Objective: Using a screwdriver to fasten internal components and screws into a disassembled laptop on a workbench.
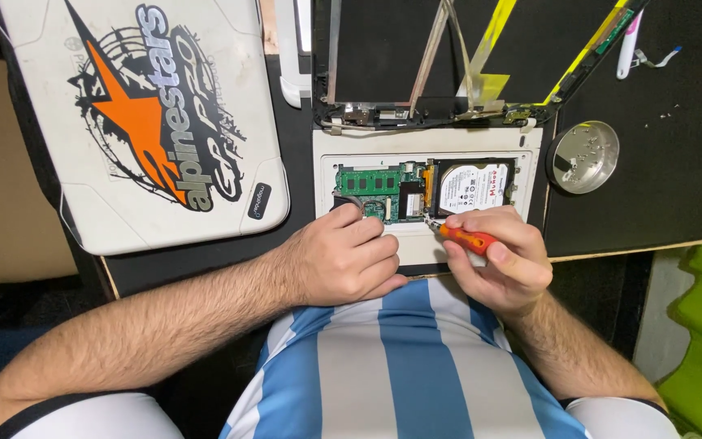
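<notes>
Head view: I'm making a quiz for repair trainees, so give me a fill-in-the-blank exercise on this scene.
1. The right hand holds a screwdriver with an ____ handle.
2. The left hand rests on the opened ____ base.
3. The round metal dish holds small ____.
4. The memory module is coloured ____.

Missing words: orange; laptop; screws; green
</notes>
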